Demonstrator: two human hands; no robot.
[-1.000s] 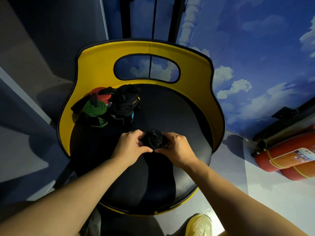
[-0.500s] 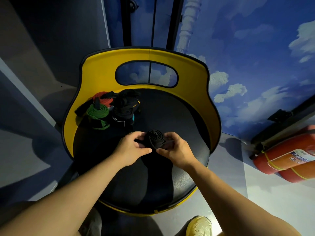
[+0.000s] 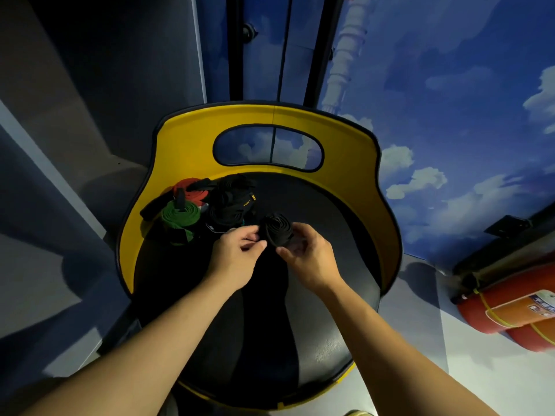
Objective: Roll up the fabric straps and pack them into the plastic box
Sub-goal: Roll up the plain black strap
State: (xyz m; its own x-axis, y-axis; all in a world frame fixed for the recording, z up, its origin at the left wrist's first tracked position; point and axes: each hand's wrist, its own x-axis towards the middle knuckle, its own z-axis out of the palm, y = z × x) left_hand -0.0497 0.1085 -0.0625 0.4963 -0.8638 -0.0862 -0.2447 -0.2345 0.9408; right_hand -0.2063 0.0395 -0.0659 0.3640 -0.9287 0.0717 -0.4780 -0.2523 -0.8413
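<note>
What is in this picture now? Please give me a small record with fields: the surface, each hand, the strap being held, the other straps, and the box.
surface: black chair seat with yellow backrest
left hand: pinches the left side of the black strap roll
right hand: holds the roll from the right and below
held strap: black strap roll, coiled, lifted above the seat
other straps: green roll, red roll, black strap pile, at the seat's back left
box: no plastic box clearly visible
beside chair: red fire extinguishers
</note>
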